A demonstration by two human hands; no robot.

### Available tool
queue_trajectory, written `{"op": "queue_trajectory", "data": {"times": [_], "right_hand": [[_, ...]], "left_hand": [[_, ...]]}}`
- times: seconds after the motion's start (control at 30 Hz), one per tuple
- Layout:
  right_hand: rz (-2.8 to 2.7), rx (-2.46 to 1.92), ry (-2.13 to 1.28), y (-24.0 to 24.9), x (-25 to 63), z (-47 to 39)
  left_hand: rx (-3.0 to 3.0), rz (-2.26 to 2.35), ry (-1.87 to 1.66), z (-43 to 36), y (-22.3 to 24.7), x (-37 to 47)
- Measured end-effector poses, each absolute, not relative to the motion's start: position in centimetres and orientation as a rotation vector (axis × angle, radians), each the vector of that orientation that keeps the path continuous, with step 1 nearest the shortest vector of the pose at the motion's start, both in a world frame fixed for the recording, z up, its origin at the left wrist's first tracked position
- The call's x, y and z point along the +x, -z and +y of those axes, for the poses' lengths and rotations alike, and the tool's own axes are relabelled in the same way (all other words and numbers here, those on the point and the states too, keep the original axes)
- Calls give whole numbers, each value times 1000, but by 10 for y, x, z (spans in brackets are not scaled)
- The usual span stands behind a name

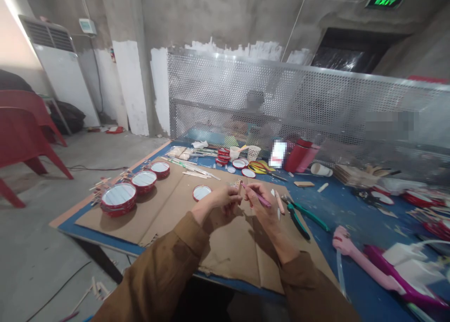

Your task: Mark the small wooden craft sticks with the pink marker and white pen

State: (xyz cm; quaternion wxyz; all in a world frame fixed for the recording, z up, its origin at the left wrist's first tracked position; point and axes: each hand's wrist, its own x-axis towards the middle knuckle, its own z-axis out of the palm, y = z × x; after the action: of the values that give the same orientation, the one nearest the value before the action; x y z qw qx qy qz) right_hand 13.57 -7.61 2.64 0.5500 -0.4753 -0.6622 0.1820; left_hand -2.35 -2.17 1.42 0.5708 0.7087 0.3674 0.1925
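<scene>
Above the brown cardboard [172, 205], my two hands are close together. My right hand [260, 202] grips a pink-purple pen [263, 200], its tip toward the other hand. Pinched in the fingers of my left hand [225, 201] is a short wooden stick [240, 187], held upright near the pen's tip. Just behind my left hand lies a round red-rimmed mirror [201, 192], partly covered. To the right of my right hand are a pale pink pen-like stick [279, 202] and green-handled pliers [298, 221].
Red-rimmed round stacks [118, 199] stand along the left edge. Scissors with yellow handles [258, 167], a lit phone [278, 154], a red bottle [298, 155] and paper cups [253, 152] line the back. A pink-purple glue gun [381, 270] lies right, before a perforated metal screen [218, 97].
</scene>
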Motion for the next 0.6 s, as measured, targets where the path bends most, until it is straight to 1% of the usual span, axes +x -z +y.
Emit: {"op": "queue_trajectory", "data": {"times": [0.2,0.6], "right_hand": [[-1549,-1129,-507,-29,136,-78],[-1558,-1137,-493,-30,135,-79]], "left_hand": [[1660,862,-453,-24,-17,-24],[1670,862,-463,-23,-14,-23]]}}
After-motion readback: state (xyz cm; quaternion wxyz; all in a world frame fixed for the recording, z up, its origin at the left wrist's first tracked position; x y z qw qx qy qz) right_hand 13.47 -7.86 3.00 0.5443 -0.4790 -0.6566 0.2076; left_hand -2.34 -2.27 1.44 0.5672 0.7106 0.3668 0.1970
